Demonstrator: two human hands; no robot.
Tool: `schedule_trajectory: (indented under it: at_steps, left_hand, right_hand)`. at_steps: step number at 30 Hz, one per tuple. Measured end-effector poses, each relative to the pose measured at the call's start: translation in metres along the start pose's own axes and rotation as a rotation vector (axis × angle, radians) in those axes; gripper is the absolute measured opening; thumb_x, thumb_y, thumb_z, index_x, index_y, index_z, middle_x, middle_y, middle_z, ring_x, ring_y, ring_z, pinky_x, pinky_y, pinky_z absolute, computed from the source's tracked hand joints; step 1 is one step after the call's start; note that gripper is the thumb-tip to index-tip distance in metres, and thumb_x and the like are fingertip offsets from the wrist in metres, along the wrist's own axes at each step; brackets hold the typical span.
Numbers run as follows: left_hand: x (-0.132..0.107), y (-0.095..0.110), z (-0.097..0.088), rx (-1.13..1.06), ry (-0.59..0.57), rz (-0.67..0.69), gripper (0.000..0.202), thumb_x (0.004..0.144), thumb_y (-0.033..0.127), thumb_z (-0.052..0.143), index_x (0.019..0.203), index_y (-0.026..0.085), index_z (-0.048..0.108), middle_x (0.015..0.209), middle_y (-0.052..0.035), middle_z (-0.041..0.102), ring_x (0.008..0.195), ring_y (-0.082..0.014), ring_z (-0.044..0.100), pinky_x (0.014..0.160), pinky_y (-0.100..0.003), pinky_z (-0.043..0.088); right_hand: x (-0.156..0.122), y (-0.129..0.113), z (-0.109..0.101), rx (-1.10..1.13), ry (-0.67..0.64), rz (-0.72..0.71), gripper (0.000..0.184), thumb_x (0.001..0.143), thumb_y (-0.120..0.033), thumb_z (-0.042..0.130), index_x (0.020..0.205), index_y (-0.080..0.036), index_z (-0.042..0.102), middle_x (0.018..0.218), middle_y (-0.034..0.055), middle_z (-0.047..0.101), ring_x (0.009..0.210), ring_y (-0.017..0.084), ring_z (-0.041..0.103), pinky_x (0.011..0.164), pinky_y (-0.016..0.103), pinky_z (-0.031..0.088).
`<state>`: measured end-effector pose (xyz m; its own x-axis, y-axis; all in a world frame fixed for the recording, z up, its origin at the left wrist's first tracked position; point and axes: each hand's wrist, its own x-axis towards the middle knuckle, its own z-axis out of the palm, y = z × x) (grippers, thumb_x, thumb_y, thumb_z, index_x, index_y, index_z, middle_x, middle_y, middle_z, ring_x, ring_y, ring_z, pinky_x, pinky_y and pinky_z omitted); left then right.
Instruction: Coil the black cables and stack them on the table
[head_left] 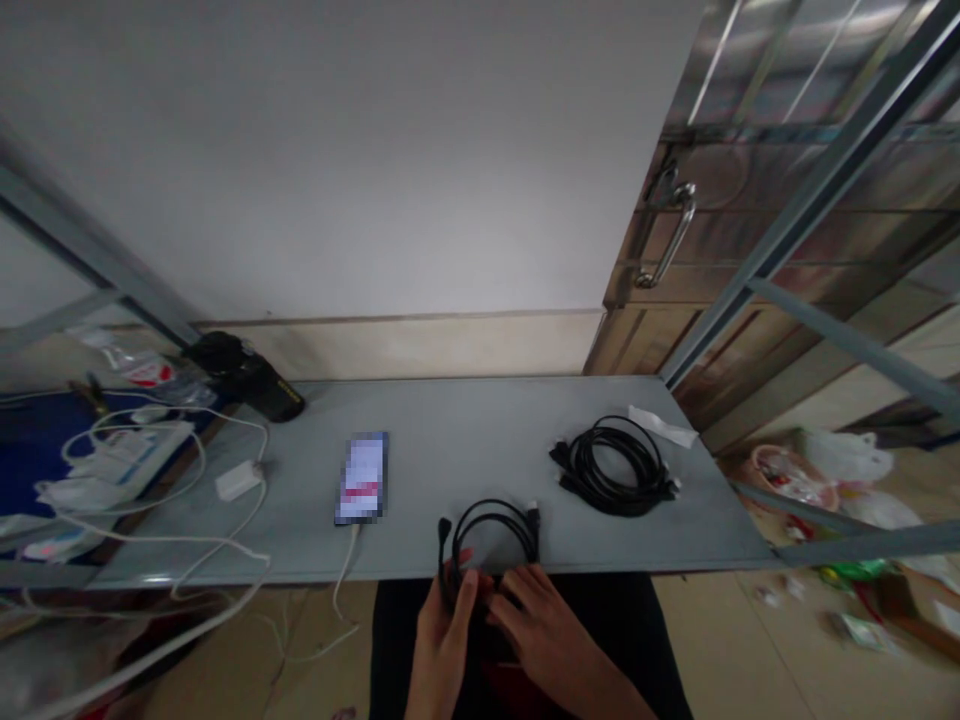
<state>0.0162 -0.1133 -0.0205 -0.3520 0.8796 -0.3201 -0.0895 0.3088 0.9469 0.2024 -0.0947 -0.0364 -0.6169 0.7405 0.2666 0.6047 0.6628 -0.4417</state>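
Observation:
A coiled black cable rests on the near edge of the grey table. My left hand is closed round the coil's lower left side. My right hand lies on the coil's lower right part, fingers curled onto it. Both plug ends stick up at the coil's sides. A second, larger black cable coil lies untouched further right on the table.
A phone lies on the table with a white charging cable running off the front edge. A white charger, tangled white cords and a black bottle are at left. A white slip lies far right. Litter covers the floor at right.

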Motion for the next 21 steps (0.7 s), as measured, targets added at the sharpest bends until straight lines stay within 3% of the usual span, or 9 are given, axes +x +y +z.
schedule_trajectory:
  at_steps: [3, 6, 8, 10, 13, 16, 19, 21]
  left_hand:
    - [0.009, 0.015, 0.002, 0.108, -0.064, 0.053, 0.065, 0.081, 0.074, 0.085, 0.122, 0.024, 0.085, 0.131, -0.016, 0.084, 0.13, -0.0424, 0.075, 0.12, -0.055, 0.054]
    - [0.013, 0.024, -0.003, 0.215, -0.113, 0.095, 0.052, 0.082, 0.071, 0.085, 0.111, 0.027, 0.087, 0.119, -0.0152, 0.086, 0.122, -0.0436, 0.078, 0.111, -0.053, 0.058]
    - [0.016, 0.03, -0.006, 0.27, -0.137, 0.125, 0.045, 0.083, 0.069, 0.085, 0.101, 0.027, 0.086, 0.108, -0.0139, 0.086, 0.11, -0.0425, 0.08, 0.102, -0.051, 0.061]
    - [0.023, 0.035, -0.005, 0.289, -0.154, 0.153, 0.043, 0.085, 0.068, 0.084, 0.097, 0.026, 0.084, 0.1, -0.0125, 0.085, 0.101, -0.0391, 0.08, 0.094, -0.047, 0.062]
    - [0.047, 0.043, 0.002, 0.276, -0.102, 0.188, 0.052, 0.083, 0.07, 0.086, 0.099, 0.021, 0.08, 0.09, -0.0098, 0.08, 0.085, -0.0319, 0.076, 0.083, -0.043, 0.062]
    - [0.084, 0.05, 0.012, 0.258, 0.031, 0.234, 0.071, 0.074, 0.075, 0.09, 0.113, 0.018, 0.076, 0.083, -0.0051, 0.073, 0.071, -0.0269, 0.07, 0.071, -0.041, 0.06]
    - [0.122, 0.056, 0.02, 0.279, 0.108, 0.29, 0.081, 0.075, 0.075, 0.087, 0.128, 0.017, 0.07, 0.092, -0.0073, 0.074, 0.083, -0.0313, 0.074, 0.081, -0.048, 0.061]
    - [0.137, 0.056, 0.022, 0.309, 0.133, 0.323, 0.081, 0.076, 0.073, 0.084, 0.131, 0.016, 0.069, 0.1, -0.0108, 0.075, 0.094, -0.0357, 0.074, 0.094, -0.057, 0.06]
  right_hand:
    - [0.001, 0.003, 0.005, -0.012, 0.012, -0.012, 0.049, 0.103, -0.014, 0.08, 0.147, -0.025, 0.063, 0.131, 0.0056, 0.072, 0.122, 0.026, 0.071, 0.116, 0.047, 0.059]
    - [-0.002, 0.004, 0.007, -0.007, 0.022, -0.037, 0.041, 0.103, -0.032, 0.085, 0.138, -0.023, 0.066, 0.13, 0.0063, 0.074, 0.122, 0.027, 0.071, 0.115, 0.046, 0.059]
    - [-0.001, 0.007, 0.007, -0.005, 0.023, -0.062, 0.053, 0.096, -0.05, 0.09, 0.135, -0.022, 0.067, 0.13, 0.0068, 0.074, 0.122, 0.029, 0.071, 0.115, 0.048, 0.059]
    - [0.005, 0.013, 0.003, -0.039, 0.022, -0.085, 0.059, 0.093, -0.056, 0.092, 0.133, -0.021, 0.068, 0.126, 0.0069, 0.073, 0.117, 0.029, 0.072, 0.111, 0.048, 0.059]
    - [0.028, 0.029, -0.01, -0.146, 0.012, -0.086, 0.035, 0.098, -0.039, 0.09, 0.121, -0.022, 0.071, 0.113, 0.0045, 0.071, 0.106, 0.026, 0.071, 0.102, 0.045, 0.061]
    - [0.058, 0.048, -0.025, -0.196, 0.07, -0.024, 0.016, 0.101, -0.026, 0.086, 0.11, -0.022, 0.073, 0.114, 0.0051, 0.069, 0.11, 0.025, 0.069, 0.104, 0.043, 0.058]
    - [0.071, 0.071, -0.041, -0.171, 0.197, 0.045, 0.017, 0.107, -0.023, 0.077, 0.123, -0.024, 0.073, 0.128, 0.0086, 0.069, 0.121, 0.027, 0.067, 0.11, 0.046, 0.055]
    - [0.063, 0.092, -0.052, -0.175, 0.306, 0.112, 0.023, 0.111, -0.025, 0.068, 0.134, -0.025, 0.07, 0.136, 0.0121, 0.068, 0.126, 0.03, 0.066, 0.112, 0.05, 0.055]
